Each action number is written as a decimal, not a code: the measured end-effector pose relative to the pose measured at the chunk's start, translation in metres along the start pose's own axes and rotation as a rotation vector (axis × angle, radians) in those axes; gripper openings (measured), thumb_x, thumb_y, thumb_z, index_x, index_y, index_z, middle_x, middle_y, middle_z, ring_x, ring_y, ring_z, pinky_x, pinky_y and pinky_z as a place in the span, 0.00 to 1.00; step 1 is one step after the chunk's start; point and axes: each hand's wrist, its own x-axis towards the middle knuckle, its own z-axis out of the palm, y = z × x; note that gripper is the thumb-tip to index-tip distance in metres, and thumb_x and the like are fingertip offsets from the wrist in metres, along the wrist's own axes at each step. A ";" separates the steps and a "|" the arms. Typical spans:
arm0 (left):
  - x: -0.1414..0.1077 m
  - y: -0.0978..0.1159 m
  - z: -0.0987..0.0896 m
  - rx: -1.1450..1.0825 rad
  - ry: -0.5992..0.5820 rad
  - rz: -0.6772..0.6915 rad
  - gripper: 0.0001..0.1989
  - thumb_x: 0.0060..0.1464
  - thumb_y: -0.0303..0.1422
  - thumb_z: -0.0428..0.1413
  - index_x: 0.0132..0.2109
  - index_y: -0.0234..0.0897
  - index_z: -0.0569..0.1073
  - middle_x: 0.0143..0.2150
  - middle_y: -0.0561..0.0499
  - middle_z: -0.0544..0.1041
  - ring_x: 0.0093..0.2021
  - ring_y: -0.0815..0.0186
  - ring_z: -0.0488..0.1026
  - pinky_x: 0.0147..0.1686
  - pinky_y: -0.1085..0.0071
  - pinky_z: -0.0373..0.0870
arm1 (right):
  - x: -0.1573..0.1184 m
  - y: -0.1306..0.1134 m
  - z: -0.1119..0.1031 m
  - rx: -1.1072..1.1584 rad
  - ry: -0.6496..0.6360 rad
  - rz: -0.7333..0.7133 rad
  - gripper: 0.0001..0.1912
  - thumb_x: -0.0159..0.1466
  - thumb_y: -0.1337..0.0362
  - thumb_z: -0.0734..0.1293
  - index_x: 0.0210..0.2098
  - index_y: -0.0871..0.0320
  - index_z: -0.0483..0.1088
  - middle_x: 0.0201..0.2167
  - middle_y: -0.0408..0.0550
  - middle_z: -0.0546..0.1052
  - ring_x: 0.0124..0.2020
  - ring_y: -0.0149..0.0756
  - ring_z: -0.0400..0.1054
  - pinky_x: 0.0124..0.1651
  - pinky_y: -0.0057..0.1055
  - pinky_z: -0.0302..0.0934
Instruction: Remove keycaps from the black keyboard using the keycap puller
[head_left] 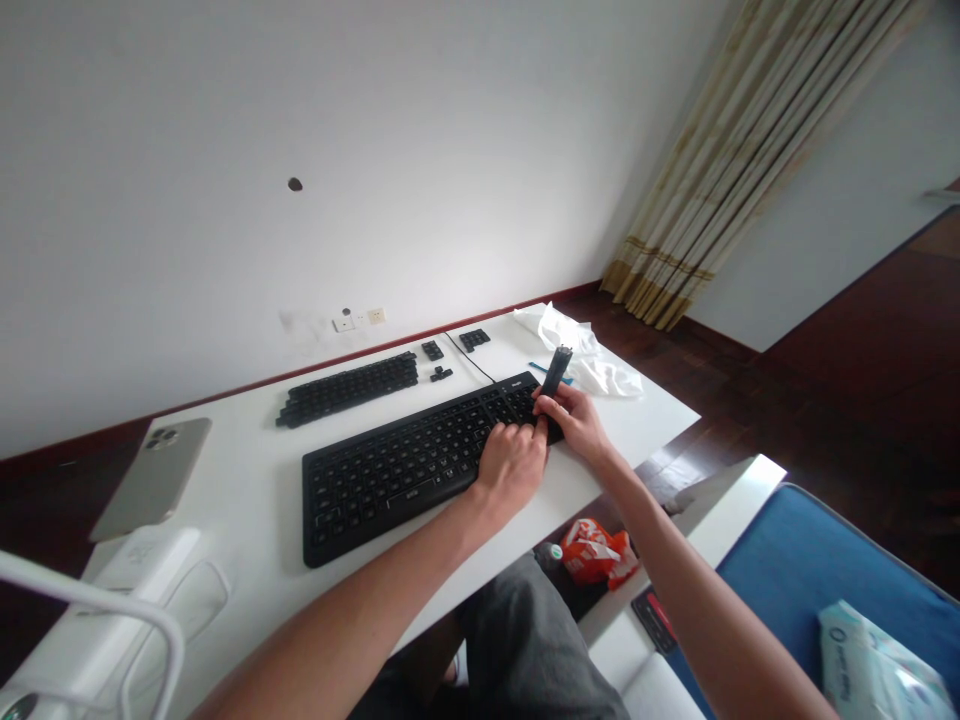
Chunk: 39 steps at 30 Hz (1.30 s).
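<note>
A black keyboard [397, 460] lies at a slant on the white table, its keycaps apparently off over much of it. My right hand [574, 415] is closed around a short, dark stick-like tool [556, 370] with a ragged upper end, held upright over the keyboard's right end. I cannot make out the tool's exact kind. Beside it my left hand [514, 462] rests on the keyboard with curled fingers, the index finger reaching the number pad; anything under its fingertips is hidden. Behind the keyboard lie loose black keycaps [349, 387] in rows, with smaller groups [474, 340] to the right.
White crumpled plastic [585, 350] and a thin blue item [540, 368] lie at the table's right. A phone [154, 475] and a white power strip [112, 610] are on the left. A keyboard cable [469, 357] runs back. An orange bag [595, 552] sits below the table edge.
</note>
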 end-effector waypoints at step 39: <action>0.034 -0.028 -0.018 -0.142 -0.054 -0.064 0.11 0.68 0.34 0.55 0.50 0.46 0.82 0.45 0.50 0.80 0.46 0.64 0.76 0.47 0.70 0.72 | 0.009 0.012 0.001 0.060 0.312 0.044 0.21 0.68 0.43 0.65 0.44 0.56 0.71 0.31 0.46 0.78 0.30 0.36 0.70 0.36 0.35 0.66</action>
